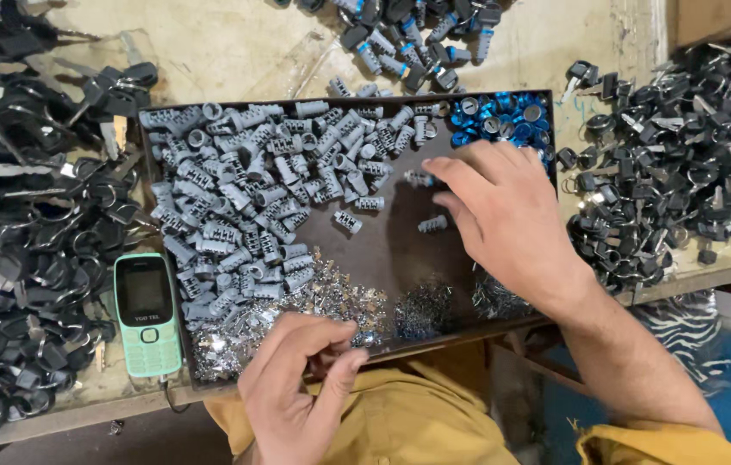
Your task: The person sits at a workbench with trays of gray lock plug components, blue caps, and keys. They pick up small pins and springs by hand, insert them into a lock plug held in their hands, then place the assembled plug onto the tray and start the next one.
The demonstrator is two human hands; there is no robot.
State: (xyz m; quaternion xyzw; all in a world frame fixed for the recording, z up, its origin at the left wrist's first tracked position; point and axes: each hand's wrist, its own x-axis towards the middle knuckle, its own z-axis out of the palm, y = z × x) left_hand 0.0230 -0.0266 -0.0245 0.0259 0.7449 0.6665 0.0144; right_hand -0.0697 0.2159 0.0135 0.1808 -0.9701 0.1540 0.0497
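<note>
the person's right hand (503,220) is reaching into the right middle of the frame, over the dark tray (382,258), fingers (451,176) loosely spread and only partly curled, tips coming down beside a few loose grey cylinders (430,224) lying apart on the bare tray floor; it is not clear whether it is pinching one already, so the grip cannot be told. the left hand (296,387) is sitting at the lower centre of the frame, at the near edge of the tray, thumb and fingers pinched together over the heap of small silver bits (339,301); it looks closed on something tiny but the piece itself is hidden. the grey cylinder pile (245,189) is filling the left half of the tray, ribbed, metal-looking, so probably stiff, light singly, not fragile, apt to roll; best taken across the ribbed sides with thumb and forefinger. blue caps (503,116) are sitting in the tray's upper right corner. a green phone (148,314) is lying at the lower left, just beside the tray. black keys (684,146) are heaped at the right and more black keys at the left (21,232).
</note>
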